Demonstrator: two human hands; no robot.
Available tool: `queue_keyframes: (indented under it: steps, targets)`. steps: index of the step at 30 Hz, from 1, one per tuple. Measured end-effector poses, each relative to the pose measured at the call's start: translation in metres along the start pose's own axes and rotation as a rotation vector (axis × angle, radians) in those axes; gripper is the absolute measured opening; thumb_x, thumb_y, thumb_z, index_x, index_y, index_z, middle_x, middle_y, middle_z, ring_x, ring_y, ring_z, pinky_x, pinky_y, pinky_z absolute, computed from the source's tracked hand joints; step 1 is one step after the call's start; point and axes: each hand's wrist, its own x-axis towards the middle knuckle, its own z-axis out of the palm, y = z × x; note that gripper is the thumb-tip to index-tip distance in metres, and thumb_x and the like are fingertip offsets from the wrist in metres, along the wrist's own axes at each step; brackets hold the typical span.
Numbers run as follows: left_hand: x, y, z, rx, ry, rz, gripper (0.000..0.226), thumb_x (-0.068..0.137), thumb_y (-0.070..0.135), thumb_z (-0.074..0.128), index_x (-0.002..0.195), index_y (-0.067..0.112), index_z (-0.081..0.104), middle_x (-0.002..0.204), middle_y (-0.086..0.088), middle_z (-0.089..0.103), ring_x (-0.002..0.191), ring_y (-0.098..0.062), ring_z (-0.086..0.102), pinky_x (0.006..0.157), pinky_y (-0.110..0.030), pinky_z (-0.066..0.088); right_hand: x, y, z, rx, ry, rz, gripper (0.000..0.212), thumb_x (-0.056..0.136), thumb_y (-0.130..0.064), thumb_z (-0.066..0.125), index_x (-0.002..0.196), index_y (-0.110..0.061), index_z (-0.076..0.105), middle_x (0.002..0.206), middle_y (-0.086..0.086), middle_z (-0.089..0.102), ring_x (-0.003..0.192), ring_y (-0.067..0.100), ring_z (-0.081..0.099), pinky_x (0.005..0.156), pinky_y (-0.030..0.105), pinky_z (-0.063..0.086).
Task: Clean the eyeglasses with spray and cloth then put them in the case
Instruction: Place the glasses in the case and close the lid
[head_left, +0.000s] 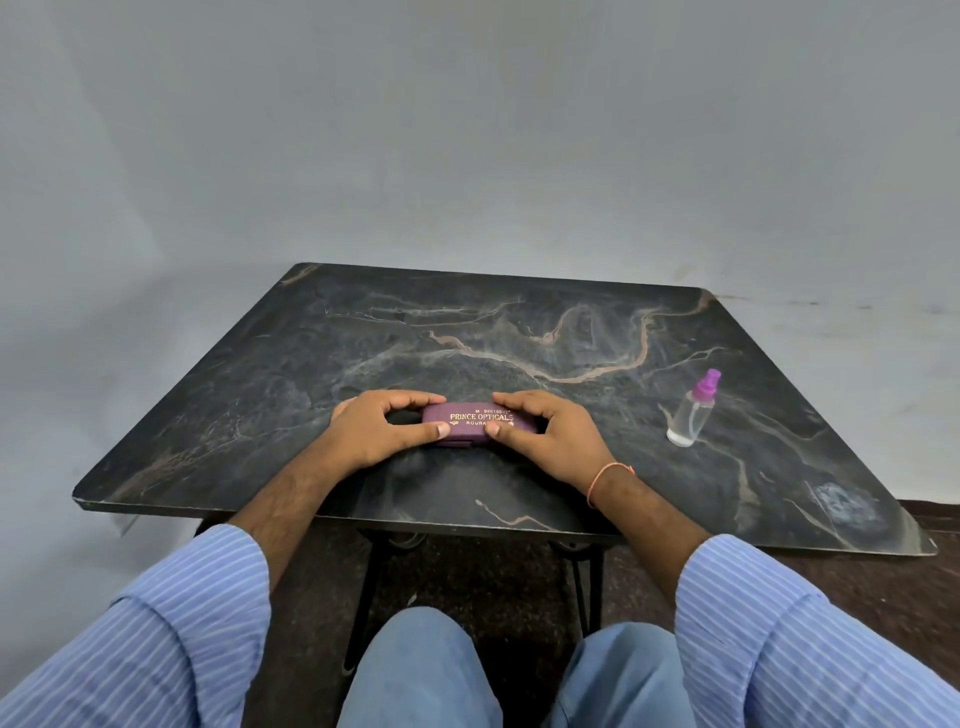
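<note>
Both sleeves (171, 639) are light blue cloth with thin white stripes, pushed back so that the forearms are bare from the folded cuffs down to the hands. A thin orange-pink thread band (602, 480) circles the right wrist, with a small loose end sticking out to the side. The trousers (421, 675) over the knees are plain, faded blue

The case (475, 424) lies on the bench (311, 364) before me, my left grip (382, 428) and right grip (545, 431) at its ends. The spray bottle (691, 410) stands well to its right.
</note>
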Motion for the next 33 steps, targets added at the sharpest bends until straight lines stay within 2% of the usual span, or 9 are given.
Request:
queue_keyframes:
  steps: [3, 6, 11, 14, 16, 20, 24, 28, 33]
  targets:
    - [0.000, 0.005, 0.000, 0.045, 0.004, -0.001, 0.046, 0.057, 0.093, 0.067, 0.102, 0.083, 0.064, 0.106, 0.050, 0.065, 0.137, -0.002, 0.059, 0.131, -0.051, 0.030, -0.001, 0.002, 0.001, -0.017, 0.000, 0.008, 0.046, 0.085, -0.042, 0.088, 0.128, -0.031, 0.077, 0.124, -0.018, 0.075, 0.118, -0.008, 0.065, 0.106, 0.011, 0.044]
    - [-0.001, 0.008, 0.004, 0.101, 0.034, 0.029, 0.044, 0.059, 0.094, 0.060, 0.100, 0.079, 0.063, 0.103, 0.049, 0.062, 0.133, 0.002, 0.057, 0.130, -0.050, 0.026, -0.003, 0.001, 0.002, -0.049, 0.018, -0.017, 0.045, 0.088, -0.043, 0.084, 0.130, -0.031, 0.075, 0.127, -0.017, 0.074, 0.119, -0.005, 0.065, 0.106, 0.014, 0.046]
    - [-0.003, -0.001, 0.007, 0.143, 0.057, 0.082, 0.054, 0.062, 0.096, 0.063, 0.114, 0.079, 0.059, 0.127, 0.036, 0.068, 0.141, 0.000, 0.055, 0.128, -0.053, 0.028, -0.005, 0.001, -0.004, -0.057, -0.017, -0.017, 0.057, 0.083, -0.044, 0.088, 0.136, -0.028, 0.071, 0.132, -0.016, 0.070, 0.123, -0.004, 0.061, 0.108, 0.009, 0.041]
    - [-0.006, 0.001, 0.006, 0.134, 0.049, 0.102, 0.057, 0.059, 0.095, 0.070, 0.113, 0.082, 0.057, 0.125, 0.039, 0.068, 0.138, 0.001, 0.056, 0.127, -0.055, 0.029, -0.006, 0.003, -0.012, -0.071, -0.047, -0.008, 0.077, 0.078, -0.036, 0.093, 0.147, -0.027, 0.061, 0.139, -0.013, 0.065, 0.128, -0.002, 0.058, 0.111, 0.012, 0.039]
    - [-0.009, 0.005, 0.007, 0.132, 0.051, 0.104, 0.055, 0.060, 0.094, 0.069, 0.112, 0.082, 0.056, 0.126, 0.040, 0.067, 0.138, 0.002, 0.057, 0.128, -0.056, 0.028, -0.008, 0.005, -0.017, -0.067, -0.063, 0.007, 0.082, 0.078, -0.028, 0.093, 0.152, -0.027, 0.056, 0.138, -0.010, 0.067, 0.128, 0.000, 0.061, 0.113, 0.014, 0.040]
    - [-0.011, 0.016, 0.014, 0.121, 0.050, 0.109, 0.059, 0.059, 0.095, 0.067, 0.115, 0.079, 0.057, 0.132, 0.040, 0.065, 0.142, 0.002, 0.055, 0.129, -0.058, 0.025, -0.016, 0.010, -0.032, -0.071, -0.068, 0.021, 0.083, 0.080, -0.023, 0.092, 0.154, -0.027, 0.053, 0.134, -0.010, 0.071, 0.126, -0.002, 0.062, 0.109, 0.004, 0.035]
    - [-0.007, 0.037, 0.035, 0.100, 0.020, 0.130, 0.084, 0.061, 0.094, 0.068, 0.138, 0.062, 0.063, 0.141, 0.033, 0.068, 0.143, 0.001, 0.056, 0.130, -0.056, 0.026, -0.030, 0.022, -0.058, -0.094, -0.049, 0.048, 0.082, 0.082, -0.026, 0.091, 0.154, -0.030, 0.053, 0.135, -0.014, 0.070, 0.129, -0.003, 0.061, 0.117, 0.016, 0.039]
    - [-0.003, 0.059, 0.051, 0.100, -0.028, 0.143, 0.087, 0.063, 0.093, 0.068, 0.142, 0.057, 0.063, 0.144, 0.030, 0.068, 0.143, -0.001, 0.057, 0.130, -0.050, 0.028, -0.047, 0.031, -0.078, -0.122, -0.016, 0.084, 0.078, 0.083, -0.028, 0.090, 0.153, -0.029, 0.054, 0.137, -0.013, 0.069, 0.129, -0.002, 0.061, 0.118, 0.022, 0.043]
    - [0.000, 0.066, 0.054, 0.117, -0.054, 0.158, 0.090, 0.064, 0.094, 0.066, 0.144, 0.054, 0.063, 0.145, 0.027, 0.069, 0.142, -0.004, 0.059, 0.129, -0.054, 0.033, -0.058, 0.036, -0.082, -0.182, -0.022, 0.087, 0.076, 0.089, -0.037, 0.083, 0.156, -0.028, 0.049, 0.148, -0.010, 0.062, 0.136, 0.005, 0.058, 0.121, 0.034, 0.043]
